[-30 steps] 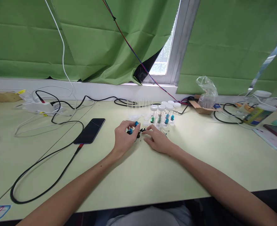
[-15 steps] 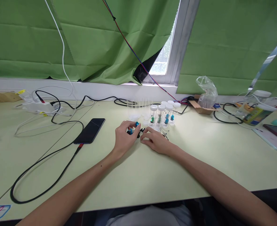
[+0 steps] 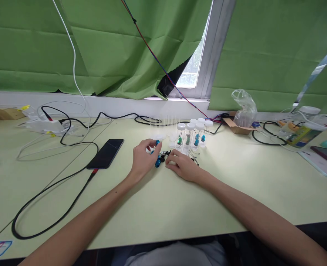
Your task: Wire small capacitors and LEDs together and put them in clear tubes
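Left hand pinches a blue piece at its one o'clock; right hand curls, contents hidden; a forward knuckle nudge could topple the white-capped tubes at its twelve

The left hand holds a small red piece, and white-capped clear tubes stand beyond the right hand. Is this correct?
The colour is wrong: in the head view, the small piece held by the left hand is blue, not red. White-capped clear tubes do stand beyond the right hand.
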`<state>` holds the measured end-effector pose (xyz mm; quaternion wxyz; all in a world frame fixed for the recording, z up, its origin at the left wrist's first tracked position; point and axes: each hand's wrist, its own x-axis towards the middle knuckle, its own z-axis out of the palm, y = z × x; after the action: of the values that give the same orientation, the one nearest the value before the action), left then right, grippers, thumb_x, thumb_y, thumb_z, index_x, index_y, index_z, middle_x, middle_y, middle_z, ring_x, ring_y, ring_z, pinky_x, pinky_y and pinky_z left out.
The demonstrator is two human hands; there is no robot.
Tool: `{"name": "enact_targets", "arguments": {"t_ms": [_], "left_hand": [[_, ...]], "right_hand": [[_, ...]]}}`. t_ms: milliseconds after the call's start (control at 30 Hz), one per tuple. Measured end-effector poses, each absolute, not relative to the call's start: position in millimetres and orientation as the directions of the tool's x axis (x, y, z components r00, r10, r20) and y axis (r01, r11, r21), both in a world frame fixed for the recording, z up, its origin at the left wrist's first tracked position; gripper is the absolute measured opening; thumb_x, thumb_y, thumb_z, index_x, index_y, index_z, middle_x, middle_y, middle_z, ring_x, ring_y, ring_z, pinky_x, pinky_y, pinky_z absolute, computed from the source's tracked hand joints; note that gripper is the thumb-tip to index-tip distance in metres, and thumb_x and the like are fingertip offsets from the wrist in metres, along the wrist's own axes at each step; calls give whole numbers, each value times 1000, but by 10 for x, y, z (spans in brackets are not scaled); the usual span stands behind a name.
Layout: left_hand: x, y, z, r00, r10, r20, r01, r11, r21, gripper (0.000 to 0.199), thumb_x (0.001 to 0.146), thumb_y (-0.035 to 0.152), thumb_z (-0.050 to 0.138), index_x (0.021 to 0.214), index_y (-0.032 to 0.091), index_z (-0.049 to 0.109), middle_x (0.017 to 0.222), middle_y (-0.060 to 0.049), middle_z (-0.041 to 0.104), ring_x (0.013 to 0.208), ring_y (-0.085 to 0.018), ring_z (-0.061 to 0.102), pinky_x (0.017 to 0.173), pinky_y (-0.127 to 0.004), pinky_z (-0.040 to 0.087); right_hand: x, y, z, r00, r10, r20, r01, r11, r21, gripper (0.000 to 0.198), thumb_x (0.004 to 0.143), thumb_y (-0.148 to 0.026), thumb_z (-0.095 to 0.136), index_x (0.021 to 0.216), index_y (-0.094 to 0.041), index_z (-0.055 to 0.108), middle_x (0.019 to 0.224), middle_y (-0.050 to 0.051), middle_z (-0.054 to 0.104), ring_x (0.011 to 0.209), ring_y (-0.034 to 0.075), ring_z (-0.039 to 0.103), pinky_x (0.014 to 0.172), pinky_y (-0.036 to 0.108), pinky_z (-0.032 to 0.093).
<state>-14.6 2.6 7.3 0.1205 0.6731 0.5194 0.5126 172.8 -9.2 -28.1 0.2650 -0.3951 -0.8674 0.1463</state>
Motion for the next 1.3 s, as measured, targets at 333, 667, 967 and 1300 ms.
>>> {"name": "enact_targets", "arguments": {"t_ms": [333, 667, 967, 1300], "left_hand": [[-327, 211, -39, 253, 892, 376, 745, -427, 512, 30, 94, 44, 46, 75, 22, 55, 86, -8, 69, 91, -26, 61, 77, -35, 46], [-359, 258, -161, 355, 828, 435, 707, -542, 455, 28, 92, 39, 51, 68, 24, 51, 77, -8, 66, 94, -27, 60, 73, -35, 47], [-343, 261, -161, 338, 829, 446, 713, -535, 454, 27, 88, 35, 56, 65, 23, 53, 74, -8, 66, 92, -27, 61, 75, -36, 49], [-301, 211, -16, 249, 851, 463, 724, -481, 494, 25, 85, 40, 57, 68, 22, 62, 83, -7, 73, 85, -25, 66, 78, -38, 49]], "right_hand": [[1713, -88, -293, -526, 776, 348, 622, 631, -465, 9, 97, -21, 55, 99, -22, 64, 105, 4, 56, 84, 16, 58, 76, 30, 44], [1718, -90, -294, -526, 775, 350, 620, 631, -466, 10, 97, -22, 53, 99, -22, 63, 104, 4, 56, 82, 16, 57, 75, 29, 43], [1727, -83, -302, -529, 774, 348, 618, 632, -467, 10, 97, -21, 53, 99, -21, 63, 103, 4, 57, 83, 15, 57, 76, 29, 43], [1715, -104, -270, -517, 787, 336, 634, 616, -467, 10, 96, -23, 55, 101, -21, 64, 102, 4, 57, 78, 15, 57, 75, 29, 43]]}}
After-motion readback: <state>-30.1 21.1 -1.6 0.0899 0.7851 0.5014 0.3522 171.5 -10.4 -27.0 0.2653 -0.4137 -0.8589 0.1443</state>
